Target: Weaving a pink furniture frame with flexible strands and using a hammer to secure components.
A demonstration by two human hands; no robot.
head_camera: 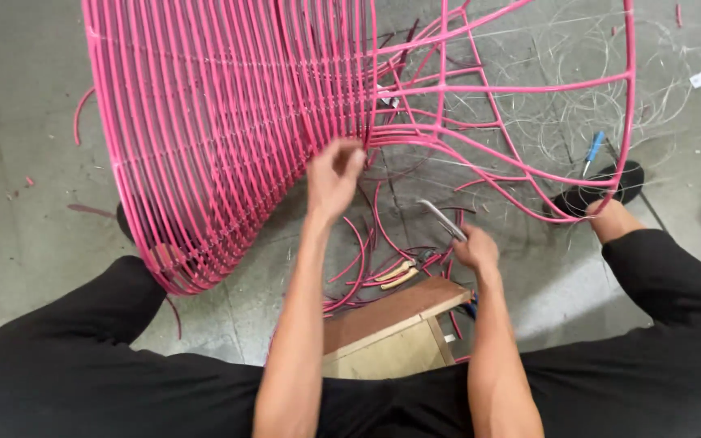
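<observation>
While the left hand point(334, 174) pinches a pink cord at the edge of the woven pink wire chair frame point(229, 130) lying tilted on the grey concrete floor point(10, 203), the right hand point(475, 247) is closed around a slim metal tool point(441, 219) — just above a wooden stool point(395, 324). Loose pink cord offcuts point(367, 259) lie between them — yellow-handled pliers point(395, 276) too.
</observation>
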